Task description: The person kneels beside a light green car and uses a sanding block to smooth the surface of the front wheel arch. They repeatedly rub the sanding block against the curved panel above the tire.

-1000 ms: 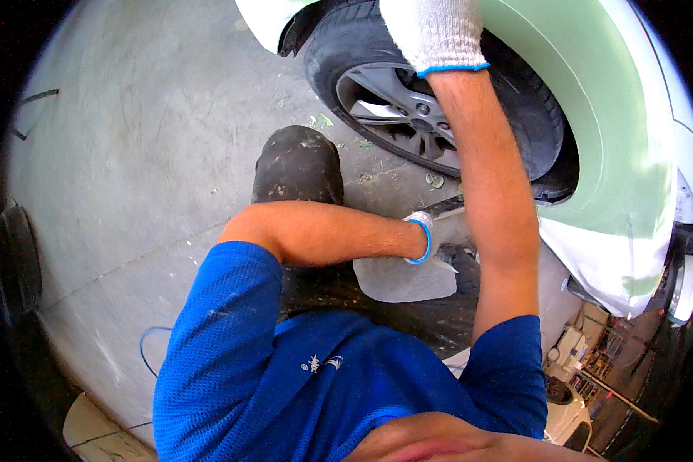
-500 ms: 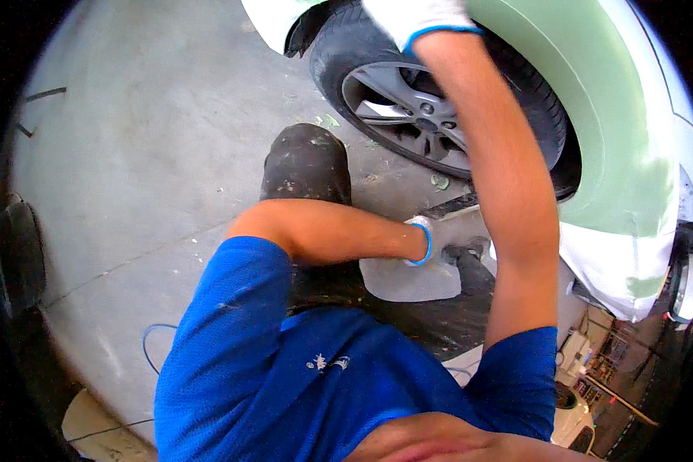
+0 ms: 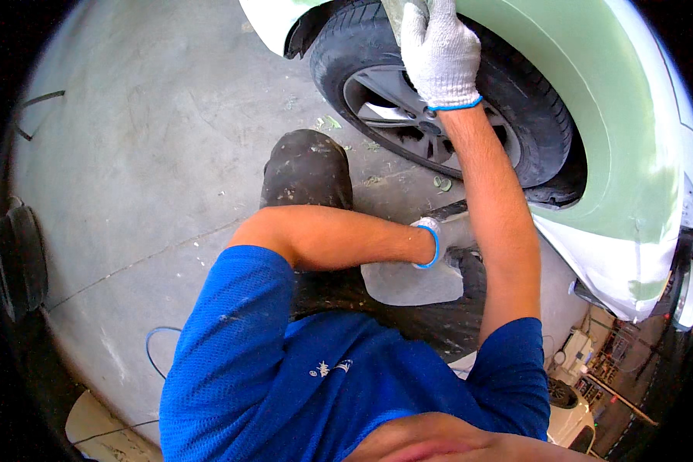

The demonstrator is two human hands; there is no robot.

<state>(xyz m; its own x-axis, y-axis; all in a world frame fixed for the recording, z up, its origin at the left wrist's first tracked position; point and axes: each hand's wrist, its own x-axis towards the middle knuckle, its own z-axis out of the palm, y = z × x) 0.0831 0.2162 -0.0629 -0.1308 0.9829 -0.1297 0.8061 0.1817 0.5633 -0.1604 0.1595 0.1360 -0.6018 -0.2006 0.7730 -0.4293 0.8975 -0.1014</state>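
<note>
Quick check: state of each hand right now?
Left hand: gloved, mostly hidden behind the forearm; cannot tell.
Right hand: white knit glove, fingers flat, open, pressed against the pale green car fender.

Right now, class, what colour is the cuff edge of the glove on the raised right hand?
Blue: the white knit glove has a thin blue cuff edge, clearest in the head view.

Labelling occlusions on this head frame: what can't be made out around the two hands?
- Left hand: head view; the right forearm crosses it, fingers and grip hidden.
- Grey flat piece: its right edge is behind that forearm.
- Right hand: fingertips cut by the top edge; contact with the green fender unseen.
- Tyre: upper part inside the wheel arch.
</note>
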